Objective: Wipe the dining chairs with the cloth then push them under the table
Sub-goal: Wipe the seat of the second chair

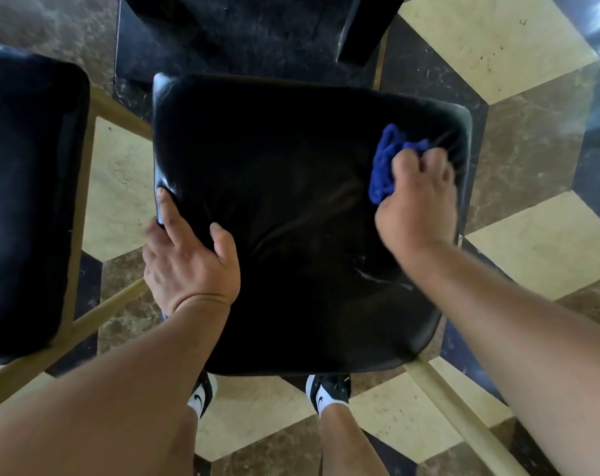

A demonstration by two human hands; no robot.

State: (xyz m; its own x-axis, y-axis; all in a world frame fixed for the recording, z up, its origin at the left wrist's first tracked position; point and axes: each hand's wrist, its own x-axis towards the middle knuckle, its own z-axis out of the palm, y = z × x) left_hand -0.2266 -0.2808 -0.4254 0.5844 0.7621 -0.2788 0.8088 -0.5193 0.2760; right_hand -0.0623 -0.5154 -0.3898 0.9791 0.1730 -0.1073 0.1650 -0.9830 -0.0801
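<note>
Blue cloth, bunched, right of centre in the frame, pressed on the black padded seat of the centre chair near its right edge. Right hand closed around the cloth from above, fingers curled over it, blue folds showing past the knuckles toward the upper left.

Left hand at the seat's left edge, lower left of centre: thumb on top of the cushion, forefinger stretched along the rim, remaining fingers wrapped under the side, gripping.

Seat glossy, creased around both hands; pale wooden frame rails show below it at lower right. Second chair, same black seat, just beside at frame left. Dark bench base at top centre, past the seat's far edge. Checkered marble floor. Two black-and-white shoes at the seat's near edge.
</note>
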